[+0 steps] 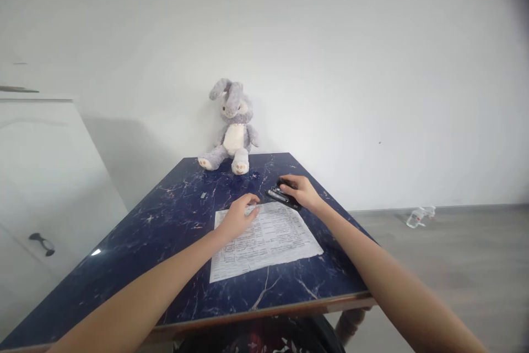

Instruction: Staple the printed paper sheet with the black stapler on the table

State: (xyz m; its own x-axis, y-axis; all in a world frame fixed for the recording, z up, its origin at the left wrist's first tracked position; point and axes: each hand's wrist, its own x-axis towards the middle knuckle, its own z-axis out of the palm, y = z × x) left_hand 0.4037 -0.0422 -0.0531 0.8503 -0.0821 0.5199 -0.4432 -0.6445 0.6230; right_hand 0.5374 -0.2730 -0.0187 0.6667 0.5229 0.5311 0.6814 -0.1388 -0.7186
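A printed paper sheet (268, 243) lies flat on the dark blue marbled table (165, 232). My left hand (237, 215) rests on the sheet's far left corner, its fingers loosely curled and pressing down. My right hand (301, 190) is closed over a black stapler (281, 194) that sits at the sheet's far right corner. A small pale scrap (203, 195) lies on the table to the left of the paper.
A grey and white plush rabbit (232, 127) sits at the table's far edge against the white wall. A white cabinet with a dark handle (41, 244) stands to the left. On the grey floor at right lies a clear plastic object (419, 215).
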